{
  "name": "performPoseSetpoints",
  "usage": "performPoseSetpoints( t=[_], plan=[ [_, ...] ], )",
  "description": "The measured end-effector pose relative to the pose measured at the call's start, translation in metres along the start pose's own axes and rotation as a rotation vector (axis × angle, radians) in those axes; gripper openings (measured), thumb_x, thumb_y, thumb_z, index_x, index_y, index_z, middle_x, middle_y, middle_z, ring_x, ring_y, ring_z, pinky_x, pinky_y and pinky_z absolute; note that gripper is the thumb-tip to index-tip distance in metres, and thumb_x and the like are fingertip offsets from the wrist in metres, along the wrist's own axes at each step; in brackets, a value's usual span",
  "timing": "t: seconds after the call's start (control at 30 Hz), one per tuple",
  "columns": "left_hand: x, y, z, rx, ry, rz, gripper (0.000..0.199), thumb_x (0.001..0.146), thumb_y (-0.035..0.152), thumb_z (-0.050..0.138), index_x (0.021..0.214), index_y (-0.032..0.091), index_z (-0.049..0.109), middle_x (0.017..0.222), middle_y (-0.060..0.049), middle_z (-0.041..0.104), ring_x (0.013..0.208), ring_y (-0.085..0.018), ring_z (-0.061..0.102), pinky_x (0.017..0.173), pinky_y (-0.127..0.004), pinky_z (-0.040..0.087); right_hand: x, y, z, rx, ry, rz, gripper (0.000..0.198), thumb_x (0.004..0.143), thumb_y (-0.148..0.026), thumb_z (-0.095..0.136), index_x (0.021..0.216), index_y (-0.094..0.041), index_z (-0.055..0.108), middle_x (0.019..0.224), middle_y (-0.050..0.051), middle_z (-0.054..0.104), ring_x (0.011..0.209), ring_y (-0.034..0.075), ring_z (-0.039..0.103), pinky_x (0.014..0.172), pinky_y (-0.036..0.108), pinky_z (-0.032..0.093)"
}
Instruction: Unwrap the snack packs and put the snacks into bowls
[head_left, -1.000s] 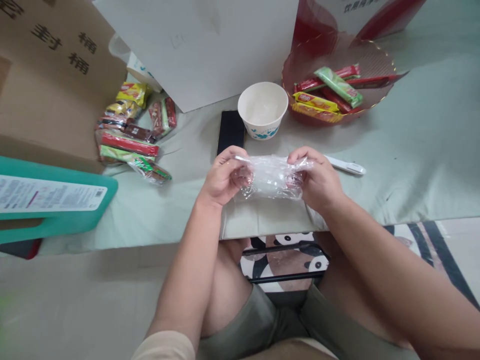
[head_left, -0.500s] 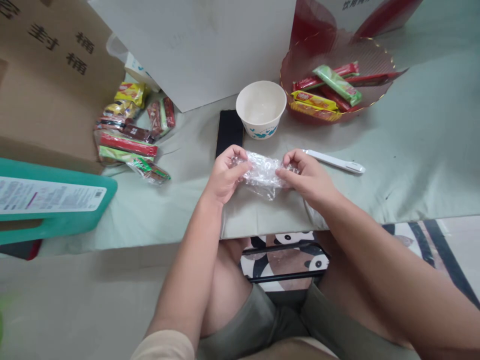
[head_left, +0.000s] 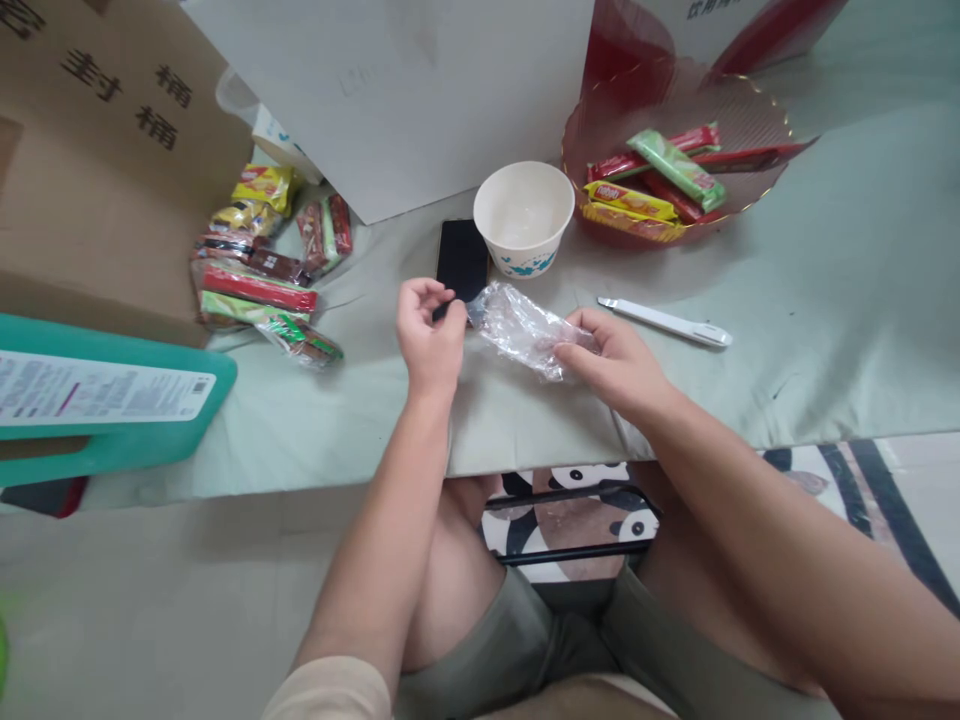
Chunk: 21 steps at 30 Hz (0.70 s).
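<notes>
A crumpled clear plastic bag [head_left: 521, 330] is stretched out over the table's front part. My right hand [head_left: 619, 360] pinches its right end between thumb and fingers. Just beyond the bag's left end is my left hand [head_left: 431, 335], its fingers curled, with a gap between thumb and forefinger and nothing seen in them. Behind that hand lies a black phone [head_left: 461, 258], partly covered by the fingers. A white paper bowl [head_left: 523, 215] with a blue-green leaf pattern stands behind the plastic. To the right of it rests a white utility knife [head_left: 667, 322].
A pink gold-rimmed basket [head_left: 750, 200] holds several wrapped snack bars. More packaged snacks [head_left: 259, 290] lie at the left beside a cardboard box [head_left: 97, 200] and a teal container [head_left: 150, 445]. A large white box [head_left: 420, 90] stands at the back.
My left hand has let go of the plastic bag's left end and moved slightly left. The bag now slants and looks more spread out, still held by my right hand.
</notes>
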<state>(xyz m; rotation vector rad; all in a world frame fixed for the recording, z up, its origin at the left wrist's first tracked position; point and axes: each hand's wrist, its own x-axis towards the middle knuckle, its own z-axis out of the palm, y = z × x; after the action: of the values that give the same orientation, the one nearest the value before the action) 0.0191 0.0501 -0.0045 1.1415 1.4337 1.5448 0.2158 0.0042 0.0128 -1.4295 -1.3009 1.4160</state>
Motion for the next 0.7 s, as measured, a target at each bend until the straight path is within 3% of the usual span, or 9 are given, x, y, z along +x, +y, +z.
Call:
performPoseSetpoints(
  t=[0.03, 0.1, 0.17, 0.3, 0.4, 0.57, 0.7],
  plan=[
    [-0.001, 0.001, -0.001, 0.043, 0.049, 0.066, 0.022, 0.072, 0.014, 0.071, 0.083, 0.023, 0.054, 0.088, 0.001, 0.056, 0.084, -0.012, 0.058, 0.071, -0.019, 0.047, 0.0, 0.0, 0.0, -0.002, 0.005, 0.004, 0.023, 0.073, -0.041, 0.066, 0.077, -0.022, 0.054, 0.069, -0.001, 0.06, 0.064, 0.015, 0.051, 0.061, 0.03, 0.036],
    [-0.005, 0.004, -0.002, 0.089, 0.007, 0.13, 0.015, 0.077, 0.019, 0.07, 0.079, 0.023, 0.055, 0.08, 0.001, 0.055, 0.076, -0.012, 0.055, 0.071, -0.022, 0.047, 0.001, 0.0, 0.0, -0.01, 0.002, 0.005, 0.022, 0.073, -0.041, 0.065, 0.077, -0.022, 0.054, 0.069, -0.001, 0.06, 0.063, 0.015, 0.05, 0.061, 0.03, 0.035],
    [-0.011, 0.008, -0.001, 0.075, -0.162, 0.125, 0.012, 0.079, 0.024, 0.07, 0.08, 0.022, 0.058, 0.08, 0.0, 0.059, 0.074, -0.013, 0.057, 0.071, -0.024, 0.048, 0.001, 0.0, 0.001, -0.011, -0.012, -0.012, 0.023, 0.073, -0.041, 0.065, 0.076, -0.022, 0.053, 0.067, -0.001, 0.058, 0.062, 0.015, 0.049, 0.06, 0.03, 0.034],
    [-0.019, 0.005, 0.004, 0.022, -0.579, 0.041, 0.023, 0.078, 0.035, 0.075, 0.094, 0.021, 0.067, 0.099, -0.005, 0.07, 0.095, -0.018, 0.067, 0.08, -0.027, 0.054, 0.001, 0.001, 0.003, 0.026, -0.043, -0.065, 0.024, 0.073, -0.042, 0.066, 0.077, -0.022, 0.052, 0.067, -0.002, 0.055, 0.061, 0.013, 0.047, 0.061, 0.03, 0.035],
    [-0.017, -0.003, 0.006, 0.049, -0.75, -0.051, 0.031, 0.079, 0.039, 0.075, 0.101, 0.019, 0.068, 0.104, -0.007, 0.074, 0.096, -0.019, 0.069, 0.083, -0.03, 0.056, 0.001, 0.003, 0.004, 0.074, -0.065, -0.095, 0.027, 0.073, -0.043, 0.067, 0.078, -0.022, 0.052, 0.068, -0.002, 0.056, 0.062, 0.013, 0.048, 0.062, 0.03, 0.036],
    [-0.013, -0.012, 0.005, -0.004, -0.741, -0.078, 0.032, 0.079, 0.042, 0.079, 0.099, 0.018, 0.07, 0.101, -0.007, 0.077, 0.091, -0.019, 0.072, 0.084, -0.032, 0.058, 0.001, 0.007, 0.006, 0.102, -0.084, -0.151, 0.024, 0.076, -0.041, 0.065, 0.082, -0.022, 0.054, 0.073, -0.002, 0.058, 0.066, 0.013, 0.051, 0.064, 0.03, 0.04],
    [-0.013, -0.009, 0.004, -0.119, -0.677, -0.113, 0.031, 0.075, 0.037, 0.084, 0.096, 0.018, 0.072, 0.096, -0.005, 0.077, 0.087, -0.016, 0.072, 0.081, -0.028, 0.058, 0.004, 0.011, 0.007, 0.002, 0.087, -0.179, 0.024, 0.075, -0.036, 0.066, 0.091, -0.022, 0.057, 0.086, 0.0, 0.062, 0.069, 0.014, 0.053, 0.065, 0.03, 0.041]
  ],
)
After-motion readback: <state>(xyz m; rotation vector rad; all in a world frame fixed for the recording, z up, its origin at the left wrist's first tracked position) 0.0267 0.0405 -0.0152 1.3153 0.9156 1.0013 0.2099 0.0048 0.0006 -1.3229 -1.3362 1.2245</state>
